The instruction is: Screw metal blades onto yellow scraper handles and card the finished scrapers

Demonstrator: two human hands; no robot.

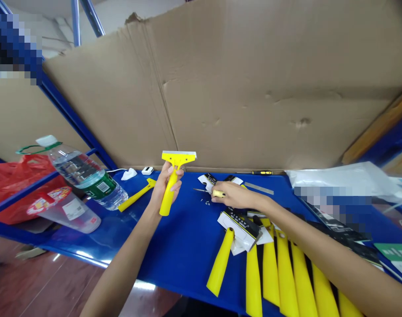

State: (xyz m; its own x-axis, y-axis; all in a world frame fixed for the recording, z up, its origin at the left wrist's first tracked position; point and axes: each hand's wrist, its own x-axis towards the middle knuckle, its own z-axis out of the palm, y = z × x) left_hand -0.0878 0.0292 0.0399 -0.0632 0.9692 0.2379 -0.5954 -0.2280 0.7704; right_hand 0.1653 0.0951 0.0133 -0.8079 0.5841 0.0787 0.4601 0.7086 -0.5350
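My left hand is wrapped round the handle of a yellow scraper, held upright above the table with its wide head at the top. A pale blade edge runs along that head, which has two small holes or screws. My right hand grips a screwdriver whose thin metal shaft points left. Just below the shaft lie several tiny screws on the blue table. Under and behind my right hand are black-and-white cards. Left of my left hand lies another yellow scraper handle.
Several yellow scrapers with card sleeves lie at the lower right. A metal strip and a black-and-yellow screwdriver are farther back. A water bottle, plastic cup and red bag stand left. Cardboard walls the back.
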